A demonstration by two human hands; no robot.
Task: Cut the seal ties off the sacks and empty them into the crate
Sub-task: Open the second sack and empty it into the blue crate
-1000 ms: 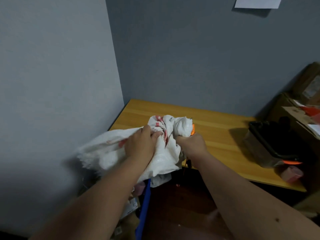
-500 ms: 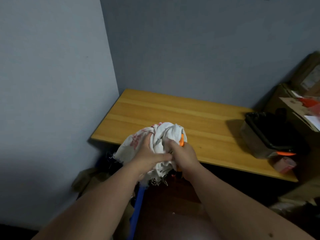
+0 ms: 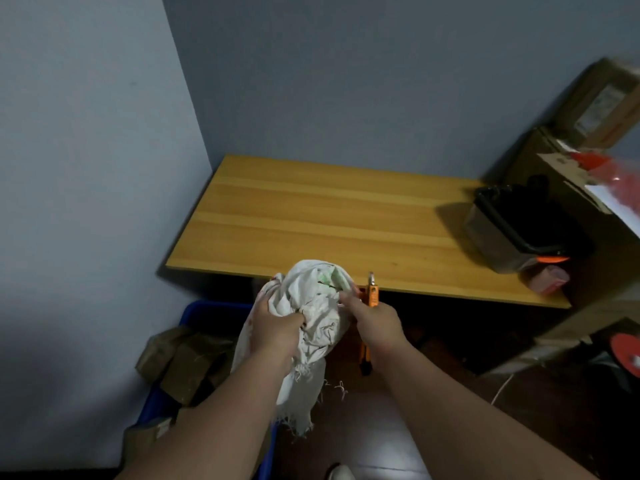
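Grey walls corner the table [image 3: 311, 216]. Your left hand [image 3: 273, 323] bunches the limp sack [image 3: 311, 306] at its near edge; your right hand [image 3: 374, 320] pinches sack and cutters [image 3: 372, 292]. Parcels lie in the crate [image 3: 211, 308] below: this sack looks emptied.

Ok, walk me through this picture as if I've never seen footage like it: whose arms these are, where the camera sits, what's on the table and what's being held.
There is no machine here. A person wears a wide-angle camera on the head, so you look down along their own two bare arms.

The left hand grips a crumpled white sack, and the right hand pinches its other side while also holding an orange-handled cutter.

Beyond the hands stands a wooden table. On its right end sits a dark bin with a small pink object beside it.

Below left is a blue crate holding brown parcels. Cardboard boxes are stacked at the right.
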